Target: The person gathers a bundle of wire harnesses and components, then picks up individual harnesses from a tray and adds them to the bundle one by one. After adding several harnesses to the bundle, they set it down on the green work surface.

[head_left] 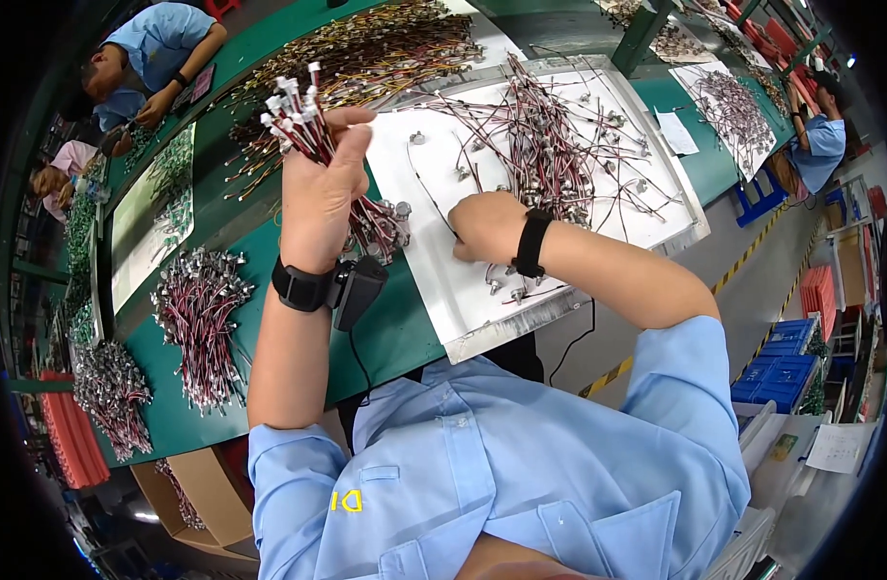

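My left hand (320, 198) is raised over the left edge of the white tray (405, 256), closed round a bundle of wire leads (303, 126). White plugs stick out of the top of the bundle, and red and black wires with round metal parts hang below. Down on the tray, my right hand (492, 224) has its fingers curled at the end of a single wire lead (430, 193). That lead runs up to a small metal part lying on the white surface; the fingertips are partly hidden. Right beside this hand lies a tangled heap of similar leads (550, 145).
Sorted bundles of leads (202, 324) lie on the green bench (386, 329) at left, with a long pile of yellow and red wires (366, 53) behind the tray. Co-workers in blue sit at far left (163, 48) and far right (822, 140). An open cardboard box (216, 503) stands below.
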`<control>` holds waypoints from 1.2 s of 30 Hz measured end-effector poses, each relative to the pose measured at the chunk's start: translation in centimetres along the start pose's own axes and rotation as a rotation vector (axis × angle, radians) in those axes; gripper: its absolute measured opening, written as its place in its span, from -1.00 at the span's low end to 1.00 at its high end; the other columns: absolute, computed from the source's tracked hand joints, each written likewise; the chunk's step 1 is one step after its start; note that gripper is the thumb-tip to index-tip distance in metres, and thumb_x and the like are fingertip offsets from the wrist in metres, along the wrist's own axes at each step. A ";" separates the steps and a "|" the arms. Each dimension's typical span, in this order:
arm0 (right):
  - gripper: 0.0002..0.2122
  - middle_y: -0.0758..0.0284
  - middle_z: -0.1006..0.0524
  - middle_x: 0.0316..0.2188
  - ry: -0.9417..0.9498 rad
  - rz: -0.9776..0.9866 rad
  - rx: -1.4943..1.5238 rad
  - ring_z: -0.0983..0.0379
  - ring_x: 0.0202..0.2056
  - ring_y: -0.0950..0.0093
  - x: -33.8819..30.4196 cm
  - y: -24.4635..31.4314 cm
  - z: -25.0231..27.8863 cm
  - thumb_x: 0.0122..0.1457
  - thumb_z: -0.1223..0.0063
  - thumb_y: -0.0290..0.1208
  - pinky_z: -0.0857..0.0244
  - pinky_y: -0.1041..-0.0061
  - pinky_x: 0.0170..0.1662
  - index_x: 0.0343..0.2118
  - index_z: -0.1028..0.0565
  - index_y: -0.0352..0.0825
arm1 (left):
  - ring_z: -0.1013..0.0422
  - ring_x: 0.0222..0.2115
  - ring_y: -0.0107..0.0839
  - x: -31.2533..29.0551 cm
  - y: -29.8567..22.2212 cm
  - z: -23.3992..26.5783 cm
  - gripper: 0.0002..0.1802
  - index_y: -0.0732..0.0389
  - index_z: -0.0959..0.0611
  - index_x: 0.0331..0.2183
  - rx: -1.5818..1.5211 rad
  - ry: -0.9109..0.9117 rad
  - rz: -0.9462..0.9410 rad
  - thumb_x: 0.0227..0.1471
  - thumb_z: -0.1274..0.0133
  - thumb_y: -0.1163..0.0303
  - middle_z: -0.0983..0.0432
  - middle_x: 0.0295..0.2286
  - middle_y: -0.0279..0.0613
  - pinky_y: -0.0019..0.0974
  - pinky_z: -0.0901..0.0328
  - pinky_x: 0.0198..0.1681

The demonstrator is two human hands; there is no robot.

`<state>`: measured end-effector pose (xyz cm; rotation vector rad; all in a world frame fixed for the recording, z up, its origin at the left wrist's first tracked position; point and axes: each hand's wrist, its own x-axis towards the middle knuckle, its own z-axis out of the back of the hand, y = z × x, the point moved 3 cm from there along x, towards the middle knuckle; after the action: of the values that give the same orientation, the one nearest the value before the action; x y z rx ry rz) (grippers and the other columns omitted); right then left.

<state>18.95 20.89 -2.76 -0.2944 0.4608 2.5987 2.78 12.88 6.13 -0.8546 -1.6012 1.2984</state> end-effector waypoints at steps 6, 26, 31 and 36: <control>-0.79 0.17 -0.48 -0.61 -0.312 0.015 0.062 -0.48 -0.47 0.24 -2.1 -0.7 6.8 -0.10 -0.07 -0.34 -0.35 0.35 -0.37 -0.52 -0.44 -0.42 | -0.14 -0.66 -0.67 0.8 1.8 -2.6 -0.72 0.32 -0.56 -0.29 0.160 0.155 -0.051 0.15 0.09 0.29 -0.40 -0.58 -0.39 -0.53 -0.07 -0.60; -0.39 0.01 -0.53 -0.48 -0.440 -0.513 0.028 -0.48 -0.37 0.14 5.2 -16.9 5.9 -0.07 -0.08 0.20 -0.34 0.32 -0.22 -0.49 -0.54 -0.47 | 0.04 -0.72 -0.66 2.9 -1.2 -6.0 -0.66 0.19 -0.38 -0.51 -0.398 0.130 0.074 0.19 0.14 0.15 -0.03 -0.73 -0.51 -0.52 0.02 -0.63; -0.46 0.00 -0.53 -0.39 -0.373 -0.452 0.102 -0.48 -0.28 0.15 7.6 -18.3 6.7 -0.07 -0.10 0.09 -0.33 0.30 -0.16 -0.46 -0.54 -0.48 | 0.00 -0.71 -0.62 4.5 2.2 -6.0 -0.65 0.18 -0.37 -0.52 -0.401 0.010 0.170 0.18 0.12 0.14 -0.05 -0.73 -0.49 -0.47 -0.04 -0.62; -0.59 0.05 -0.54 -0.39 -0.348 -0.582 0.120 -0.48 -0.28 0.17 8.7 -17.3 7.2 -0.09 -0.15 -0.10 -0.34 0.32 -0.16 -0.45 -0.55 -0.46 | -0.01 -0.71 -0.59 5.5 5.0 -5.6 -0.64 0.18 -0.37 -0.52 -0.454 -0.082 0.284 0.17 0.11 0.12 -0.05 -0.73 -0.47 -0.45 -0.07 -0.61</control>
<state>19.09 41.60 -3.25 0.0643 0.3403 1.9882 5.83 20.99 2.78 -1.3612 -1.9303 1.1855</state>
